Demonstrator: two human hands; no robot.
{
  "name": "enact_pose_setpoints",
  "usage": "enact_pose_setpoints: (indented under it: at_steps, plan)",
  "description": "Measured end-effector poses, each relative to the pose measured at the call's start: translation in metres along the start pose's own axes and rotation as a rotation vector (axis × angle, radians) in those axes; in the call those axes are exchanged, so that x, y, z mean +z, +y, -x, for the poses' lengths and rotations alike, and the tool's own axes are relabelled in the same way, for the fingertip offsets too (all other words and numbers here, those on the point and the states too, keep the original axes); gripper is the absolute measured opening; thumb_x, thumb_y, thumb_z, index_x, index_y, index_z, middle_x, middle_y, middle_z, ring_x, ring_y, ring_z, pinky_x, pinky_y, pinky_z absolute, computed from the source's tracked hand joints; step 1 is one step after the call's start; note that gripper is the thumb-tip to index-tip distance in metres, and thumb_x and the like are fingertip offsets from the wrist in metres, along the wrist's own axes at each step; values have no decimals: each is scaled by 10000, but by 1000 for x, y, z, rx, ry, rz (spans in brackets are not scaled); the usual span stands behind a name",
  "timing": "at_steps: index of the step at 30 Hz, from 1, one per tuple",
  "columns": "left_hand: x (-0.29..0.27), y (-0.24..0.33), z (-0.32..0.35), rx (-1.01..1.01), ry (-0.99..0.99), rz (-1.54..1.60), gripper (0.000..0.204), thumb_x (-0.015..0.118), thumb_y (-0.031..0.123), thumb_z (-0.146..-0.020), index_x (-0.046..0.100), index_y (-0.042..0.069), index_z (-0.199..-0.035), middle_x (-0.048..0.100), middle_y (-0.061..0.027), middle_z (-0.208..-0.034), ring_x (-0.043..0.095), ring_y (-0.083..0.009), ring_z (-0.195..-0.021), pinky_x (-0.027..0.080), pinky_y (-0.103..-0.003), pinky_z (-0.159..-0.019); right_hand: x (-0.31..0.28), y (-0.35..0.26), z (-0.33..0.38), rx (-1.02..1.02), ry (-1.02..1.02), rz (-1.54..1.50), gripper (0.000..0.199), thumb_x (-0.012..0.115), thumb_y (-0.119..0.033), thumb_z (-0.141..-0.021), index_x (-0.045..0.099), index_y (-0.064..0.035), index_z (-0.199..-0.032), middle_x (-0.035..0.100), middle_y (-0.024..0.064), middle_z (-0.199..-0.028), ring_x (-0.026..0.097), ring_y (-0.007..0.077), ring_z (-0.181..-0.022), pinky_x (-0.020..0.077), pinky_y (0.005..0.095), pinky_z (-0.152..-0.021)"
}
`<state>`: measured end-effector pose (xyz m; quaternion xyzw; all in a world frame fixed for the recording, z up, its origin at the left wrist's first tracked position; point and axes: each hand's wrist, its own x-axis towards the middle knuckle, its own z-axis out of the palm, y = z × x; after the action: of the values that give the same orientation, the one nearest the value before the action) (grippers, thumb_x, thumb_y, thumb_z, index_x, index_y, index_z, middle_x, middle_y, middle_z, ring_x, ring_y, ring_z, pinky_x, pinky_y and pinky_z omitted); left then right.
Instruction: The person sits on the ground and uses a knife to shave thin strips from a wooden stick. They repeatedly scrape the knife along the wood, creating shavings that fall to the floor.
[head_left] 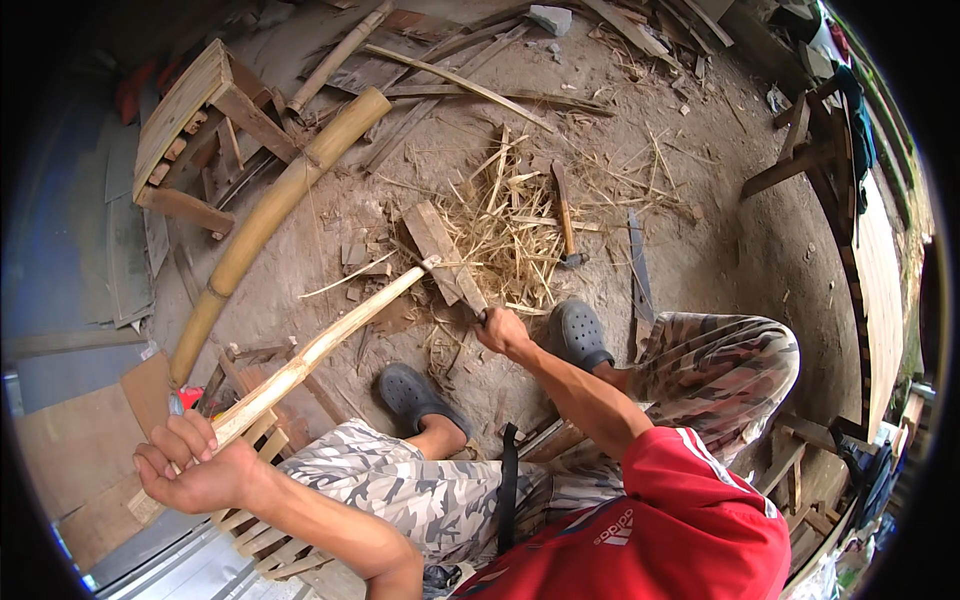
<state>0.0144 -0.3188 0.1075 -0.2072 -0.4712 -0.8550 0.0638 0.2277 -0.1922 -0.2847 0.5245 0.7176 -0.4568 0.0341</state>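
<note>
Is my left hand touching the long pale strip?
Touching. The head view shows it: your left hand has its fingers curled around the long pale strip near its lower end.

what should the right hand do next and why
Perhaps a light shaving pass near the far end of the pale pole: the left hand grips it lower down, the right hand holds a tool close to that end, and shavings lie just beyond.
</note>
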Motion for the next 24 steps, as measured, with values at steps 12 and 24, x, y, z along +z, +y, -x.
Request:
enact_pose_setpoints:
  at_steps: [12, 24]
  plan:
    - [1, -1, -10, 4, 84, -64, 395, 440, 270, -949, 239, 202, -615, 220, 40, -473, 209, -89, -369, 182, -229, -387, -4, -44, 40, -231, 37, 34, 295, 574, -278, -832, 681, -18, -922, 681, 255, -825, 675, 425, -784, 547, 491, -724]
    - [16, 1, 8, 6, 12, -54, 400, 452, 270, -949, 236, 196, -620, 197, 32, -467, 190, -85, -375, 165, -233, -379, 3, 35, -10, 71, -30, 2, 299, 543, -244, -817, 672, 26, -797, 676, 269, -821, 693, 390, -815, 556, 463, -702]
